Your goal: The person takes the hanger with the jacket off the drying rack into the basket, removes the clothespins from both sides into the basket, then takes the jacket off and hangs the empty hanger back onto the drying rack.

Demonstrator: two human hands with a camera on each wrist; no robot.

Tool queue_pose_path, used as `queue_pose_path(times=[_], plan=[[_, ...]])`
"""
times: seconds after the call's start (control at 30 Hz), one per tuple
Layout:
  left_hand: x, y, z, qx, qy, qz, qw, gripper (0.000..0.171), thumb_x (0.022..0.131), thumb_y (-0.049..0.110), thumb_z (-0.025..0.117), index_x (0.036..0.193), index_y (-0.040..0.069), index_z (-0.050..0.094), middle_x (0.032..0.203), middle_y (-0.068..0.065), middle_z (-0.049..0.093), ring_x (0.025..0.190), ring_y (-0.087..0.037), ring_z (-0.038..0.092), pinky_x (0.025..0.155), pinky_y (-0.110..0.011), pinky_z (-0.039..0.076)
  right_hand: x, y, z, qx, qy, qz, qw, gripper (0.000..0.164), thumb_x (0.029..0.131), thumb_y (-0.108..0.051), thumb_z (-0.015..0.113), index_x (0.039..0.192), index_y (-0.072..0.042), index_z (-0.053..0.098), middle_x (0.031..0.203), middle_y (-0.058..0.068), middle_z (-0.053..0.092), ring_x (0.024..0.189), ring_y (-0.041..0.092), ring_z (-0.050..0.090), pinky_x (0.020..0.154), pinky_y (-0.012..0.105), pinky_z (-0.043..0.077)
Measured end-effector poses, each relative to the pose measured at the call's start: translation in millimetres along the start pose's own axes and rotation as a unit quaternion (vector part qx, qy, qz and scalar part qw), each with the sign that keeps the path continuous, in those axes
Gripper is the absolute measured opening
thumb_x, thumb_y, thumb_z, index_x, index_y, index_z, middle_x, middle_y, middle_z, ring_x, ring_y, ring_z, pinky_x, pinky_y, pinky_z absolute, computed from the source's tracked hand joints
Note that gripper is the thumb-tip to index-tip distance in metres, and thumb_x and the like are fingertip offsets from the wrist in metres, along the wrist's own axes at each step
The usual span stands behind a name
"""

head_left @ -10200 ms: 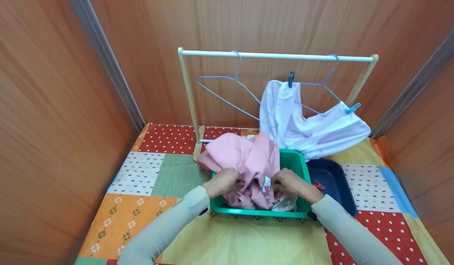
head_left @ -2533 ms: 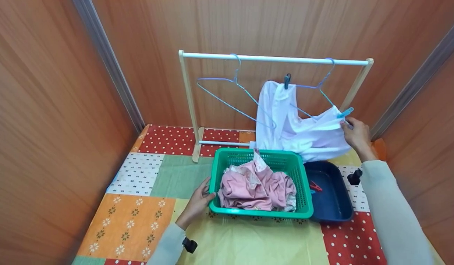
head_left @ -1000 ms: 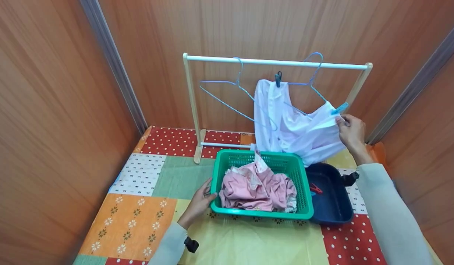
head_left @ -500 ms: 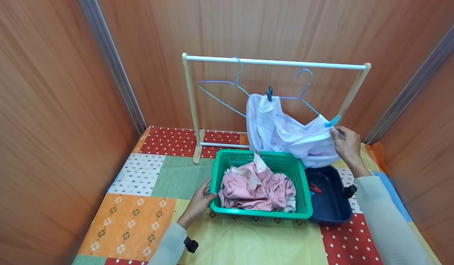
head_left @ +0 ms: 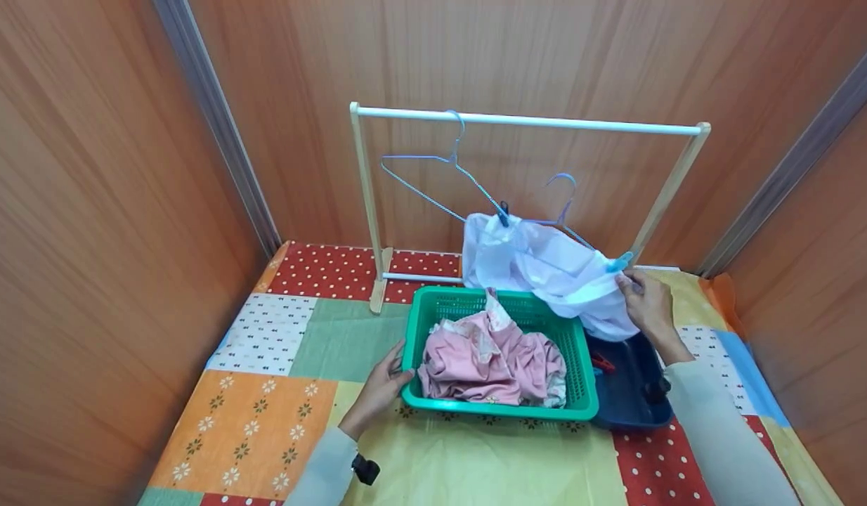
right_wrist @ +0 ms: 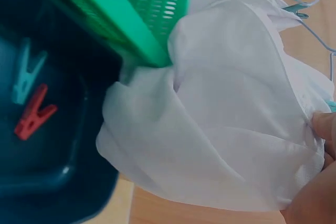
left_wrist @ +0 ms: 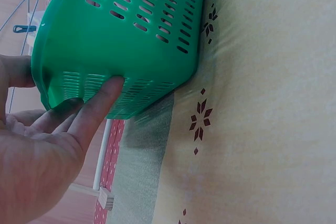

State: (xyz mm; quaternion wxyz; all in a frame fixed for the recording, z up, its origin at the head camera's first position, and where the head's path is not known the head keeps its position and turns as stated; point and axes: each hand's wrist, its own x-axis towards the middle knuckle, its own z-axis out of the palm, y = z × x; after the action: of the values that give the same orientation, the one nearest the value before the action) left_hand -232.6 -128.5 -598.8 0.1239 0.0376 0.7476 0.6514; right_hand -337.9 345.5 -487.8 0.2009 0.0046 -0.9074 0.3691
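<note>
In the head view my right hand pinches the edge of a white garment just below a light-blue clothespin. A black clothespin fastens the garment's other end to a blue wire hanger, whose hook is free of the rod. In the right wrist view the white cloth sags beside the basket's corner. My left hand holds the left side of a green basket, thumb over the rim and fingers along the outer wall. Crumpled pink clothes fill the basket.
A rack with a white rod stands behind the basket; a second wire hanger hangs on its left part. Right of the basket sits a dark blue tray holding a red clothespin and a teal one. Wooden panels enclose the table.
Over the last second, my right hand has lifted the hanger's hook off the rod and brought hanger and white garment down and left. Earlier both hands handled the pink clothes; my left hand stays at the basket.
</note>
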Motion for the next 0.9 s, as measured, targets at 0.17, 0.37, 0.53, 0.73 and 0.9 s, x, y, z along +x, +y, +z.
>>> queue_pose_path(times=[0.17,0.37,0.53,0.73,0.9], plan=[[-0.4,-2.1,0.3,-0.003,0.001,-0.001,1.0000,0.066,0.103,0.013,0.048,0.159,0.017,0.012,0.157,-0.023,0.033,0.138,-0.041,0.043,0.106,-0.053,0.043,-10,8,6,0.006,-0.051,0.017,0.999,0.037,0.103,-0.025,0.051,0.121,0.004,0.064,0.128,0.028,0.061,0.123,0.046,0.054,0.105,0.060,0.040],[0.0,-1.8,-0.8,-0.011,-0.003,0.003,0.9999,0.067,0.103,0.011,0.047,0.159,0.015,0.010,0.156,-0.023,0.033,0.138,-0.042,0.043,0.106,-0.053,0.044,-19,16,11,0.018,-0.083,0.022,0.996,0.038,0.104,-0.028,0.049,0.122,0.002,0.063,0.127,0.027,0.062,0.119,0.043,0.055,0.103,0.059,0.039],[1.6,-3.6,-0.9,-0.005,0.001,-0.003,1.0000,0.066,0.103,0.011,0.047,0.159,0.017,0.012,0.157,-0.021,0.033,0.138,-0.041,0.043,0.106,-0.054,0.043,-25,20,17,0.017,-0.094,0.014,0.995,0.038,0.103,-0.028,0.049,0.122,0.001,0.063,0.126,0.027,0.062,0.119,0.044,0.056,0.102,0.059,0.041],[0.8,-4.5,-0.4,-0.004,0.000,0.000,1.0000,0.066,0.103,0.012,0.047,0.159,0.015,0.011,0.156,-0.022,0.034,0.138,-0.041,0.044,0.105,-0.053,0.043,-33,22,24,0.005,-0.090,-0.009,0.996,0.031,0.102,-0.025,0.053,0.117,-0.001,0.067,0.117,0.024,0.067,0.103,0.039,0.062,0.090,0.051,0.045],[0.5,-5.2,-0.2,-0.004,0.003,0.007,1.0000,0.067,0.103,0.012,0.049,0.159,0.014,0.013,0.155,-0.023,0.035,0.137,-0.040,0.045,0.107,-0.052,0.042,-35,17,28,0.010,-0.073,-0.036,0.997,0.026,0.101,-0.022,0.056,0.110,-0.001,0.069,0.110,0.021,0.071,0.098,0.036,0.064,0.086,0.049,0.046]])
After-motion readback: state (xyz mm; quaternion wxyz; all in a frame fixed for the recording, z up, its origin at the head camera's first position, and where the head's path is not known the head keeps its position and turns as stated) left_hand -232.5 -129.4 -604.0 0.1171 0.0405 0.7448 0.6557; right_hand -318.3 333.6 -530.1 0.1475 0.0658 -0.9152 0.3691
